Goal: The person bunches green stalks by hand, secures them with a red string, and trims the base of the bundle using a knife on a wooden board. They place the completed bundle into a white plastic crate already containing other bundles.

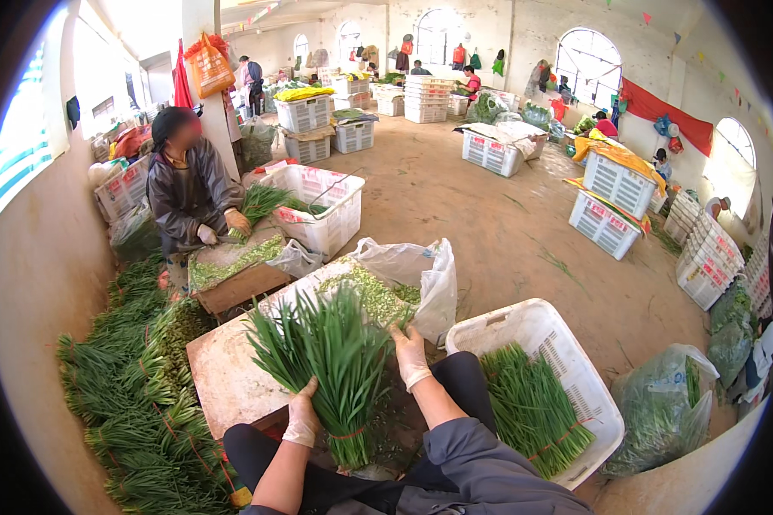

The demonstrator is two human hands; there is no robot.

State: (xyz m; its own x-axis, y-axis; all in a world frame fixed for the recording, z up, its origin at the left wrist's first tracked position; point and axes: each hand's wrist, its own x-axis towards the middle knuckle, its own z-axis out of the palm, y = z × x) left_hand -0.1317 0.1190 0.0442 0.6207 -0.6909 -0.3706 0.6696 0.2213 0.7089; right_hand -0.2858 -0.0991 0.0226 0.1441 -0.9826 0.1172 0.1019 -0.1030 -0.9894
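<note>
A thick bunch of green chives (326, 343) stands tilted between my knees, leaf tips up and fanned to the left. A red band rings it near its lower end. My left hand (303, 418), in a thin pale glove, is closed round the bunch's left side, thumb showing in front. My gloved right hand (410, 354) is at the bunch's right edge, its fingers closed; what they hold, if anything, is hidden. Behind the bunch, a low board (232, 373) carries a heap of chopped pale-green trimmings (365, 292).
At my right, a white crate (575, 369) holds banded chives (532, 412). Loose chive bundles (137, 395) cover the floor at left. A clear bag (425, 279) stands beyond the board. A co-worker (193, 172) sits at far left handling chives. Another filled bag (666, 408) lies right.
</note>
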